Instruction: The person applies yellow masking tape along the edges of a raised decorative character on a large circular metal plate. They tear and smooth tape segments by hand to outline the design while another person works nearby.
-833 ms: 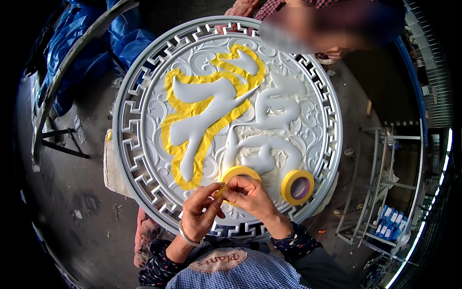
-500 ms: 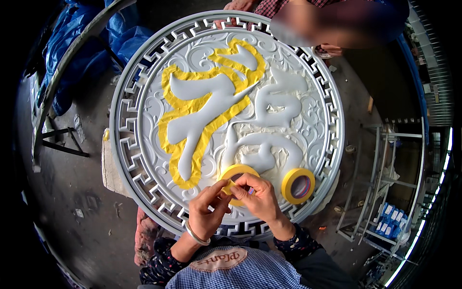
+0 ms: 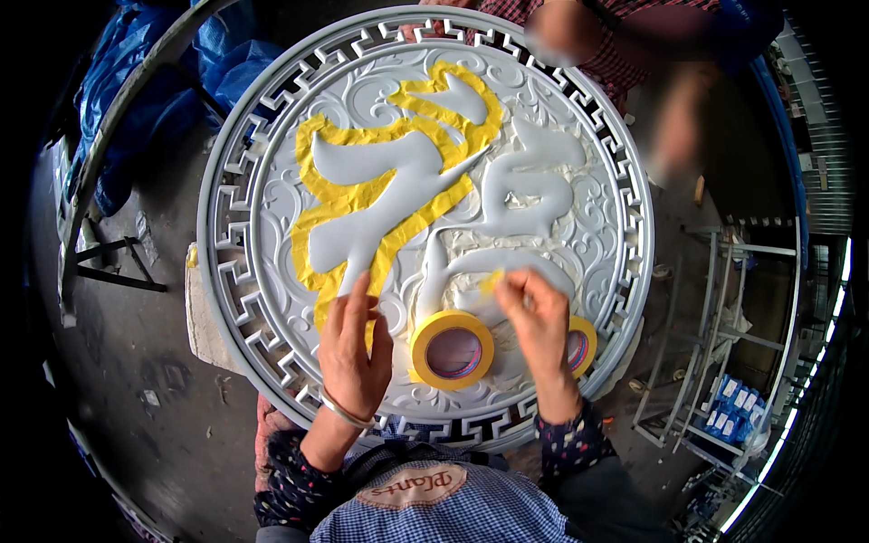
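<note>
A round white carved panel (image 3: pixel 597 195) with a fretwork border lies before me, bearing a large raised character. Yellow masking tape (image 3: pixel 312 185) outlines the left part of the character. My left hand (image 3: pixel 355 357) rests open, fingers stretched, over the lower end of that outline. Pinched in my right hand (image 3: pixel 540 321) is a small piece of yellow tape (image 3: pixel 491 282), held over the character's lower right part. Between my hands lies a tape roll (image 3: pixel 419 351). A second tape roll (image 3: pixel 588 346) is partly hidden behind my right hand.
Across the panel, at the top right, is another person with a checkered sleeve (image 3: pixel 625 36). Blue sheeting (image 3: pixel 136 100) hangs at the far left. A metal rack (image 3: pixel 724 335) stands to the right, with blue packages (image 3: pixel 735 412) on it.
My hands, together over the tape roll before, have parted. The left moved left onto the panel; the right moved right and up with the tape piece. The other person's arm shifted.
</note>
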### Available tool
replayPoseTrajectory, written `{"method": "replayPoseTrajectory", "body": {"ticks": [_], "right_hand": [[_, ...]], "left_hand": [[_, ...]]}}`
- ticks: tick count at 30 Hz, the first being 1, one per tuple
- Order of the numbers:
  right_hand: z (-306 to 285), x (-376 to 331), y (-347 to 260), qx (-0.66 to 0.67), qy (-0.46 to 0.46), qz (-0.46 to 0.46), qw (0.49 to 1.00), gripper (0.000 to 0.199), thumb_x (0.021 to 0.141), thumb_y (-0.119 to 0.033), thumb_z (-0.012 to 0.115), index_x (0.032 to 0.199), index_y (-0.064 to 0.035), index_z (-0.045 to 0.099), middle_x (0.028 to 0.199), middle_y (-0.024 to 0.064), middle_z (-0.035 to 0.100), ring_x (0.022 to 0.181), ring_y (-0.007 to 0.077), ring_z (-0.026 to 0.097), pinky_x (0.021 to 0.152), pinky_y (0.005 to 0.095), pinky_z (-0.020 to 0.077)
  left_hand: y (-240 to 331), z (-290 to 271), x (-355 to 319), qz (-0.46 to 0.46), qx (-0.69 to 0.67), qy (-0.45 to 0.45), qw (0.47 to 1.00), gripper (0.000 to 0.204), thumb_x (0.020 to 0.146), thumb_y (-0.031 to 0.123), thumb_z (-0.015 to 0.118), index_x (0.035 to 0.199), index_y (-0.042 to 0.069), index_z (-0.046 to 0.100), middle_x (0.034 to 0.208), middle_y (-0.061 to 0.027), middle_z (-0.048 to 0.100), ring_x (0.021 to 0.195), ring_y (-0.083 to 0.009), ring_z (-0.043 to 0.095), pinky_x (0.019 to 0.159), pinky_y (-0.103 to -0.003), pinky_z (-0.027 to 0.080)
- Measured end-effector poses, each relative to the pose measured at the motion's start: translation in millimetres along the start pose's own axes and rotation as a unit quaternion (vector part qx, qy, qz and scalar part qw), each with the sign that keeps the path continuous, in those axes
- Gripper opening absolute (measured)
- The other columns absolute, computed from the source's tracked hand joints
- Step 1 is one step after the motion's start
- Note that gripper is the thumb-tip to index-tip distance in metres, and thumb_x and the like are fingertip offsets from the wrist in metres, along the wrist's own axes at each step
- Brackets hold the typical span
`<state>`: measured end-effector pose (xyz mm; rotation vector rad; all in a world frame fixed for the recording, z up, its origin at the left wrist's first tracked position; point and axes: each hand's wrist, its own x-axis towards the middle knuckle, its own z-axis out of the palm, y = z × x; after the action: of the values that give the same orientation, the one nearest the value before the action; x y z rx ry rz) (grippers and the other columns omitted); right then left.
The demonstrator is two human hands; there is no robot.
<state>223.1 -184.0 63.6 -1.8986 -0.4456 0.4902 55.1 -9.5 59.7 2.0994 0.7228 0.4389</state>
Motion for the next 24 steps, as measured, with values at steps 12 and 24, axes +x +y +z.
{"method": "replayPoseTrajectory", "body": {"ticks": [12, 24], "right_hand": [[26, 149, 70, -0.131, 0.106, -0.112, 0.979, 0.016, 0.089, -0.017, 0.082, 0.090, -0.0037, 0.073, 0.106, 0.0065, 0.065, 0.101, 0.0276, 0.063, 0.089, 0.0401, 0.0498], [33, 158, 74, -0.227, 0.134, -0.140, 0.954, 0.015, 0.086, -0.021, 0.083, 0.083, -0.0091, 0.074, 0.112, 0.0018, 0.064, 0.109, 0.0276, 0.059, 0.096, 0.0435, 0.0444]], "left_hand": [[-10, 86, 93, 0.169, 0.135, -0.017, 0.976, 0.049, 0.081, -0.002, 0.069, 0.129, 0.009, 0.067, 0.125, -0.0085, 0.064, 0.116, -0.0313, 0.059, 0.093, -0.044, 0.049], [-16, 118, 123, 0.187, 0.146, -0.021, 0.971, 0.055, 0.080, 0.002, 0.069, 0.134, 0.007, 0.063, 0.131, -0.0087, 0.060, 0.122, -0.0316, 0.056, 0.096, -0.045, 0.046]]}}
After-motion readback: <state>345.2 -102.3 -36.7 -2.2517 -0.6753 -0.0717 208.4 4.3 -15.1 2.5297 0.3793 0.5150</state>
